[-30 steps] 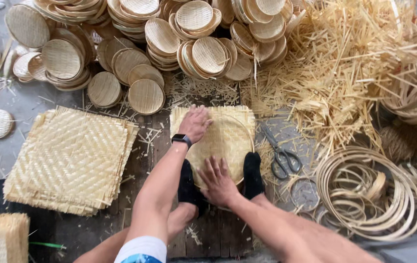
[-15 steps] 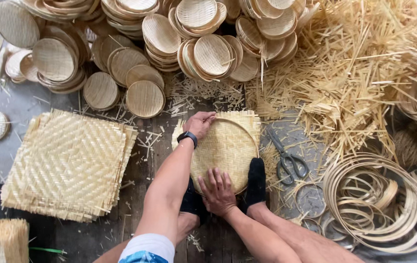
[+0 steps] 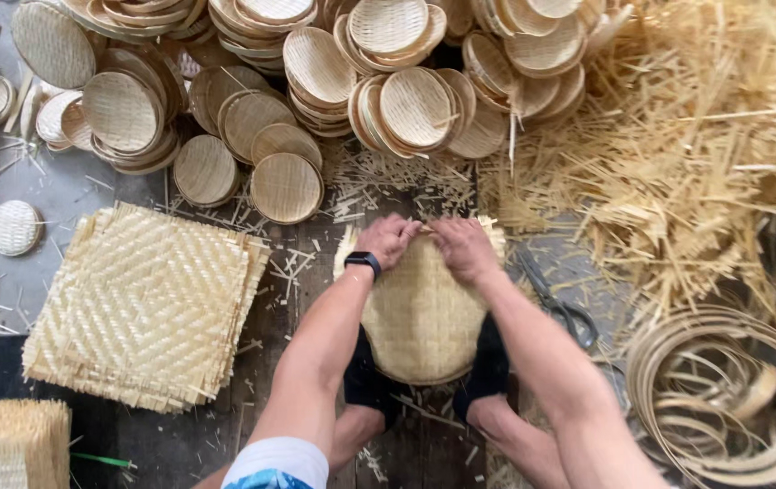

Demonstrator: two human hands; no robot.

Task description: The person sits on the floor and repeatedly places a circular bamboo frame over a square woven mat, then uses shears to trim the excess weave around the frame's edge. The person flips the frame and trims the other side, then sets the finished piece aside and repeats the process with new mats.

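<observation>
I am seeing the woven mat (image 3: 420, 317) lying on the wooden floor (image 3: 288, 299), pinned at its near edge by two feet in black socks (image 3: 489, 367). My left hand (image 3: 388, 240) and right hand (image 3: 462, 249) are curling shut on its far edge, side by side. Scissors (image 3: 558, 303) are lying just right; a stack of square mats (image 3: 148, 303) is sitting left.

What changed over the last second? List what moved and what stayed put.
The right hand left the near edge of the woven mat and went up to its far edge, beside the left hand. Both now press that far edge. The mat looks rounder under a hoop, still pinned by both feet. The stack of square mats, scissors, round trays and coiled hoops stayed put.
</observation>
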